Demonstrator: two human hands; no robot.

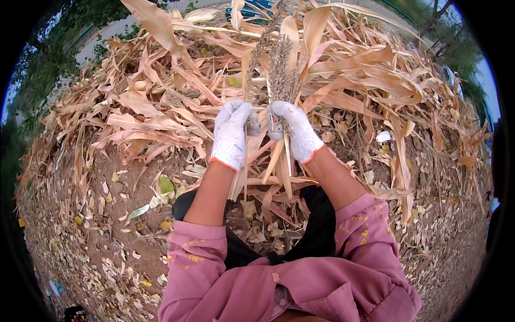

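Observation:
My left hand, in a white knit glove with an orange cuff, is closed around a thin dry corn stalk with a brown tassel rising above it. Close beside it, my gloved right hand grips a fuller bunch of dried corn tassels. Pale leaf strips hang below the right fist. Both fists are at about the same height in front of me, a small gap between them. The fingertips curl inward and are partly hidden.
A wide heap of dry corn leaves spreads beyond and around my hands. Brown soil strewn with leaf scraps lies to the left. A white scrap rests at the right. Behind the heap are a blue object and trees.

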